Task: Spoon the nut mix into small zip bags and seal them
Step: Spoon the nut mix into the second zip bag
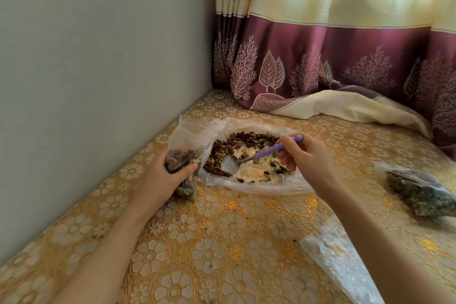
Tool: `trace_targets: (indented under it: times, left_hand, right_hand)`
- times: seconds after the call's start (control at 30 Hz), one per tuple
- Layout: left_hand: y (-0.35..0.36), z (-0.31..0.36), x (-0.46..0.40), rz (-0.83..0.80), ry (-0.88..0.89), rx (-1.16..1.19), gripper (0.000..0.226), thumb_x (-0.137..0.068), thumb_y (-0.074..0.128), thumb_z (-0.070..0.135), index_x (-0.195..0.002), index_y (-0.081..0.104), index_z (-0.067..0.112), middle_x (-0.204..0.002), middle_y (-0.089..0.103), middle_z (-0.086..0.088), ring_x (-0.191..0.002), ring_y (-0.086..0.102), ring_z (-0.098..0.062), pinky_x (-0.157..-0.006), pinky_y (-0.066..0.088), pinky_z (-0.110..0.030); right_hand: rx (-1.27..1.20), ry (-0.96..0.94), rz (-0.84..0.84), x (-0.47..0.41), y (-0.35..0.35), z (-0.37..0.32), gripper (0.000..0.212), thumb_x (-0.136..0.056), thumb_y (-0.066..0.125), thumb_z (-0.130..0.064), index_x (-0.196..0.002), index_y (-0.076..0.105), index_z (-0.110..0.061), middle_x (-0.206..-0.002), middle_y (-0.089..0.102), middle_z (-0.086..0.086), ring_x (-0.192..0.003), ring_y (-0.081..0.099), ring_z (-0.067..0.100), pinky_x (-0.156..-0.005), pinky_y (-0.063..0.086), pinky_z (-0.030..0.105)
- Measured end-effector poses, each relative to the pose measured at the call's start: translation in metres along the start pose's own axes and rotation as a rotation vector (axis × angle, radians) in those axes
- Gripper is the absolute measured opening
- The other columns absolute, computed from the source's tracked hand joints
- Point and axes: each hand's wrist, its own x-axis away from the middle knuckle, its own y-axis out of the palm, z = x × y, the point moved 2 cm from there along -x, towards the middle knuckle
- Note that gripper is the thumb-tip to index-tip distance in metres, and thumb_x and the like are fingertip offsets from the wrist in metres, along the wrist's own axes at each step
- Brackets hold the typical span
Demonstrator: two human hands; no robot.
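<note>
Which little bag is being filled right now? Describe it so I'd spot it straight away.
Start at the grey wall on the left, then drop to the gold flowered tablecloth. The small clear zip bag stands beside the plastic-lined dish of nut mix, gripped by the left hand. Unlike the dark-filled bag lying at the right edge, it is upright and held.

Two bare forearms, no sleeves in view, left hand [161,175] and right hand [304,155] without rings, watch, bracelets or gloves
</note>
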Motion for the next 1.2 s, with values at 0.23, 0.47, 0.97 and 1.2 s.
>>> trace_targets:
  times: [0.23,0.47,0.97,1.2]
  left_hand:
    - [0.0,0.0,0.0,-0.019,-0.011,0.011,0.045,-0.074,0.075,0.034,-0.115,0.057,0.025,-0.108,0.061,0.008,-0.099,0.057,-0.009,-0.076,0.042,-0.02]
    - [0.001,0.003,0.001,-0.008,-0.005,-0.008,0.035,-0.075,0.075,0.034,-0.104,0.054,0.033,-0.099,0.057,0.018,-0.091,0.054,-0.002,-0.069,0.038,-0.014]
    - [0.002,0.005,0.002,-0.047,0.008,-0.017,0.035,-0.076,0.075,0.032,-0.097,0.048,0.04,-0.101,0.057,0.012,-0.093,0.055,-0.006,-0.068,0.038,-0.014]
    - [0.002,0.004,0.002,-0.029,0.011,-0.035,0.041,-0.073,0.078,0.032,-0.101,0.048,0.037,-0.096,0.056,0.019,-0.088,0.051,0.007,-0.065,0.036,-0.013]
  right_hand:
    - [0.071,-0.014,-0.019,-0.002,0.004,-0.01,0.023,-0.097,0.05,-0.015,-0.078,0.06,-0.007,-0.057,0.067,-0.014,-0.048,0.053,0.005,-0.046,0.044,0.015]
    - [-0.25,0.236,0.113,0.01,0.026,0.004,0.047,-0.096,0.051,-0.016,-0.053,0.069,-0.011,-0.058,0.07,0.003,-0.048,0.055,0.008,-0.045,0.046,0.017]
    - [-0.442,0.453,0.266,0.012,0.01,0.011,0.031,-0.096,0.051,-0.013,-0.072,0.065,0.001,-0.054,0.064,0.006,-0.047,0.055,0.011,-0.043,0.045,0.016]
    - [-0.518,0.344,0.298,-0.002,0.0,-0.017,0.03,-0.096,0.051,-0.014,-0.07,0.062,-0.003,-0.059,0.063,0.007,-0.048,0.054,0.011,-0.044,0.043,0.015]
